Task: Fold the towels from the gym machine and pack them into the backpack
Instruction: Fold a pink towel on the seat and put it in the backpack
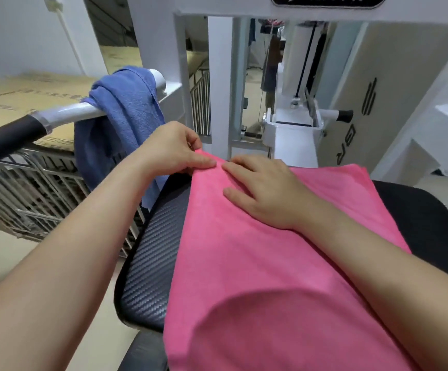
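**On seat pad: pink towel under both hands, blue one on the bar**

Atop the black seat pad [150, 253] of the white gym machine [220, 89] lies the pink towel [257, 263]. It's spread flat and covers most of the pad. Its near end runs out of the bottom of the view. At the far rt corner its edges look doubled, so more than one layer there.

L hand [172, 153] is at the towel's far-left corner. Fingers are curled and the thumb lies along the edge, pinching the cloth. R hand [263, 191] lies palm down on the towel just beside it. Its fingers are straight and spread, pressing the fabric flat and gripping nothing. Fingertips of the 2 hands nearly meet at the far edge.

Blue towel [121, 116] is unfolded, draped over the silver handle bar [67, 112] to the left. It's bunched at the top and hangs down beside the pad's left edge. The bar ends in a black grip [3, 140] toward the near left.

Behind and below the bar are cardboard boxes [16, 97] and a metal wire rack [29, 188] on the floor.
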